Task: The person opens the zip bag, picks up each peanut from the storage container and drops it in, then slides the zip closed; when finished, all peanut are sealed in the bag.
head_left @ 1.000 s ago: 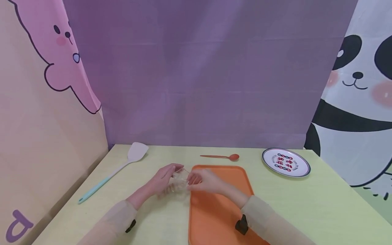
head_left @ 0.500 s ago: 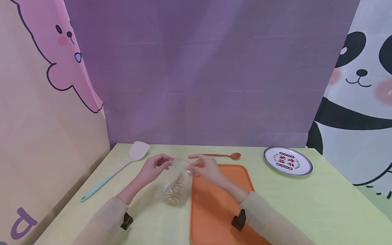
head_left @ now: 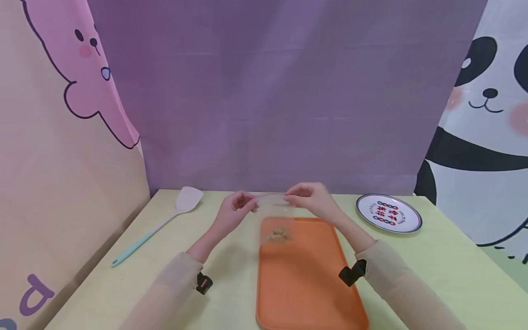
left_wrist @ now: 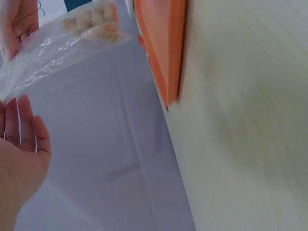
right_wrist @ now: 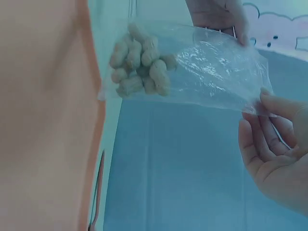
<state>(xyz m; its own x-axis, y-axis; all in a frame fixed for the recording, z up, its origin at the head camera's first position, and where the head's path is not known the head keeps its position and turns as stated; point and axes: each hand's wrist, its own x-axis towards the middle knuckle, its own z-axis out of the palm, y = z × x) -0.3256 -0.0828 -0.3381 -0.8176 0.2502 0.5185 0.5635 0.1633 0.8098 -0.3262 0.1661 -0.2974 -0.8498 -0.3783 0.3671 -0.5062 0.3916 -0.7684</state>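
Observation:
A clear plastic bag [right_wrist: 211, 67] of peanuts [right_wrist: 144, 62] hangs between my two hands, its opening edge at the top. My left hand [head_left: 233, 211] pinches one upper corner between thumb and fingers. At the opposite corner, my right hand [head_left: 317, 199] holds the bag the same way. The peanuts are bunched at the bottom, and in the head view they overlap the far part of the orange tray [head_left: 309, 284]. Both wrist views show the bag stretched flat from hand to hand.
A white spatula [head_left: 189, 200] with a mint handle lies along the table's left side. Back right stands a white plate [head_left: 389, 213] with red print. The right wrist view shows the thin handle of a red spoon [right_wrist: 98, 185] beyond the tray. A purple cloth [head_left: 272, 101] closes off the back.
Both hands have moved up and to the right, lifting the bag from left of the tray to over its far part. The bag was bunched up earlier and is now spread out.

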